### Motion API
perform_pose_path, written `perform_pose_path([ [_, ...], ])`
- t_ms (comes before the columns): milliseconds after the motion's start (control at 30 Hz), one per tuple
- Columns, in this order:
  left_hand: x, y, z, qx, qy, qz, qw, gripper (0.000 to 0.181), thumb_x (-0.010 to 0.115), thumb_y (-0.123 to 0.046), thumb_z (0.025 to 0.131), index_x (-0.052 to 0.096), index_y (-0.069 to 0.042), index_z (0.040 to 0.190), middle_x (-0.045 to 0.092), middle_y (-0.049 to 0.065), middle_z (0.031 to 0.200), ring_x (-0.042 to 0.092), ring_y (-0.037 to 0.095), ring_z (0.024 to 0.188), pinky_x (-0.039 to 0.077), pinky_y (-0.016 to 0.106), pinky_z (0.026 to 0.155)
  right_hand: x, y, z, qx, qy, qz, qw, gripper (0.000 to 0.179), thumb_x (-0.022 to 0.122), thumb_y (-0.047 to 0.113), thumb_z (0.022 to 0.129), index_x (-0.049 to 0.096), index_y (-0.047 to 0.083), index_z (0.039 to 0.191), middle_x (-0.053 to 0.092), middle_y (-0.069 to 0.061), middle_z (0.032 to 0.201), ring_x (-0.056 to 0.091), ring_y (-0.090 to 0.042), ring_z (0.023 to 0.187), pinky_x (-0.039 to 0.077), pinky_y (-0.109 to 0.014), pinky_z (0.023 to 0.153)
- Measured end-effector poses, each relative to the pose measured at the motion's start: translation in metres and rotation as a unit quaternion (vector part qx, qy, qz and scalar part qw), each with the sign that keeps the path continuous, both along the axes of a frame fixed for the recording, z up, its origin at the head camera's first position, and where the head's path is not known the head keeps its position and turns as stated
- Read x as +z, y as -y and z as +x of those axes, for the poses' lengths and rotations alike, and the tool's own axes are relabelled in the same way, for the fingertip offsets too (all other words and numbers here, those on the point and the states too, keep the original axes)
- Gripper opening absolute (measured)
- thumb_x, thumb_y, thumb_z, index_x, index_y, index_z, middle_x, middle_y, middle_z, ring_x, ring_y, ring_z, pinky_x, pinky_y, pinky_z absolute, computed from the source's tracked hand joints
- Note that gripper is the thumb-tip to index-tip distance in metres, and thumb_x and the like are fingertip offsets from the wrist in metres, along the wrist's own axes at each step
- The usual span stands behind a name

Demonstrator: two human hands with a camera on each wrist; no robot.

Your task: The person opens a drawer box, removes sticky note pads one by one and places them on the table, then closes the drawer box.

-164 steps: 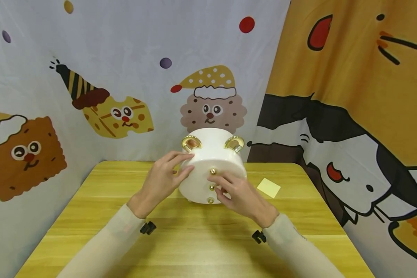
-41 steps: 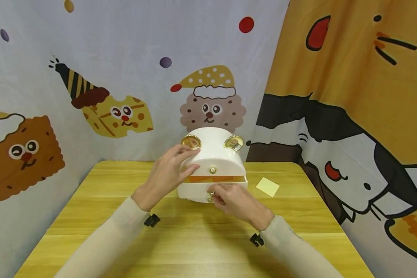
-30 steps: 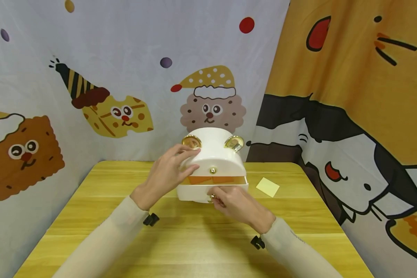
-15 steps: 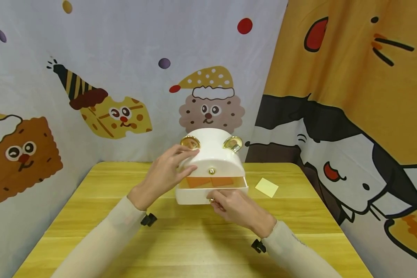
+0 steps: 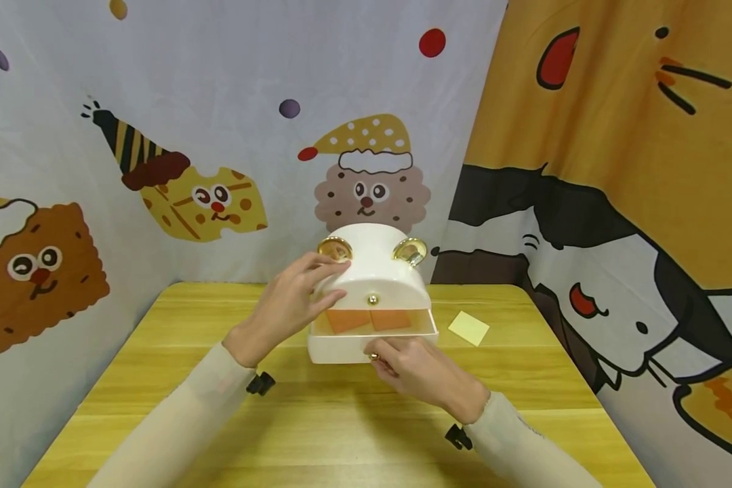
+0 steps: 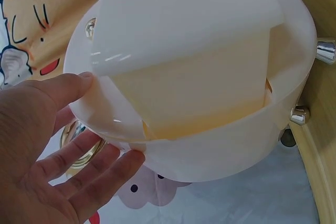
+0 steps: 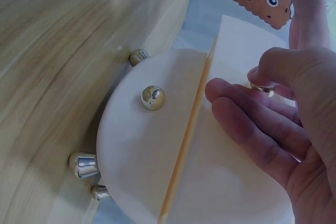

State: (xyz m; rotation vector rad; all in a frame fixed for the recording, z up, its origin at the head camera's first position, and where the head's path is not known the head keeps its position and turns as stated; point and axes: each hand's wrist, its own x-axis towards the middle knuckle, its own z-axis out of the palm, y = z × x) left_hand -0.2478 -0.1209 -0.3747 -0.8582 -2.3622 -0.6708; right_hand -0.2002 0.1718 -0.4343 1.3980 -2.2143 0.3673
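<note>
A white rounded drawer box with gold ears stands at the back of the table. Its middle drawer is pulled out, showing flat orange squares inside. My right hand pinches that drawer's gold knob between thumb and finger, the other fingers lying along the drawer front. Against the box's left side, my left hand has its thumb at the front edge and its spread fingertips on the curved shell. Another gold knob sits on the shut top drawer; the bottom knob shows in the right wrist view.
A pale yellow sticky note lies on the wooden table, right of the box. Close behind hangs a cartoon-printed curtain. Small gold feet show on the box in the right wrist view.
At first the drawers were all shut. My right hand now has the middle drawer's knob and has drawn it toward me, exposing more of the orange squares. My left hand stays at the box's side.
</note>
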Motion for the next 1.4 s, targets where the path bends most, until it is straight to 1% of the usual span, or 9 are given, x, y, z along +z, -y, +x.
perform_pose_path([
  [267,0.000,-0.002,-0.001,-0.009,0.007,0.002,0.9999,0.050,0.092,-0.025,0.105,0.079,-0.016,0.152,0.076,0.014,0.140,0.071,0.025,0.082,0.057,0.028,0.064,0.001,-0.004,0.006,0.006,0.000,-0.004,1.0000,0.030,0.093,0.002,0.094,0.076,0.011,0.116,0.080,0.006,0.091,0.061,0.001,0.067,0.049,-0.007,0.062],
  [400,0.000,-0.002,-0.002,-0.009,0.008,0.003,0.9999,0.050,0.092,-0.025,0.105,0.079,-0.016,0.152,0.076,0.014,0.141,0.070,0.024,0.081,0.057,0.028,0.064,0.001,-0.005,0.009,0.005,0.001,-0.001,1.0000,0.029,0.093,0.002,0.094,0.076,0.011,0.116,0.079,0.007,0.090,0.060,0.002,0.067,0.047,-0.005,0.061],
  [567,0.000,-0.001,-0.002,-0.006,0.013,0.001,0.9999,0.050,0.091,-0.026,0.105,0.079,-0.016,0.153,0.075,0.014,0.142,0.070,0.023,0.082,0.057,0.028,0.065,0.001,-0.005,0.011,0.009,0.003,0.003,1.0000,0.029,0.092,0.002,0.095,0.076,0.011,0.116,0.077,0.007,0.089,0.057,0.003,0.066,0.043,-0.004,0.060],
  [733,0.001,-0.001,-0.002,-0.009,0.012,0.001,0.9999,0.051,0.091,-0.026,0.106,0.078,-0.016,0.154,0.075,0.015,0.142,0.070,0.024,0.083,0.057,0.028,0.065,0.001,-0.005,0.013,0.011,-0.001,0.001,0.9999,0.030,0.092,0.001,0.094,0.076,0.011,0.116,0.075,0.008,0.088,0.058,0.002,0.067,0.046,-0.006,0.060],
  [933,0.002,0.000,-0.002,-0.010,0.010,-0.001,0.9999,0.051,0.091,-0.025,0.105,0.078,-0.015,0.153,0.075,0.015,0.142,0.071,0.024,0.084,0.058,0.028,0.065,0.001,-0.005,0.015,0.010,-0.001,0.002,0.9999,0.031,0.093,0.001,0.092,0.077,0.011,0.116,0.075,0.009,0.087,0.058,0.002,0.067,0.046,-0.006,0.060],
  [1167,0.002,0.000,-0.002,-0.011,0.002,0.001,0.9999,0.051,0.092,-0.025,0.105,0.078,-0.015,0.153,0.076,0.015,0.141,0.071,0.023,0.085,0.059,0.028,0.065,0.002,-0.005,0.018,0.022,-0.008,-0.002,0.9997,0.033,0.092,-0.002,0.089,0.076,0.011,0.115,0.077,0.008,0.087,0.062,0.001,0.067,0.049,-0.006,0.060],
  [1400,0.000,0.001,-0.001,-0.014,0.004,0.007,0.9999,0.051,0.092,-0.024,0.105,0.079,-0.015,0.153,0.076,0.015,0.141,0.071,0.022,0.086,0.059,0.028,0.066,0.001,-0.005,0.023,0.026,-0.009,-0.002,0.9996,0.034,0.091,-0.002,0.089,0.076,0.012,0.116,0.076,0.009,0.087,0.061,0.003,0.066,0.047,-0.004,0.060],
])
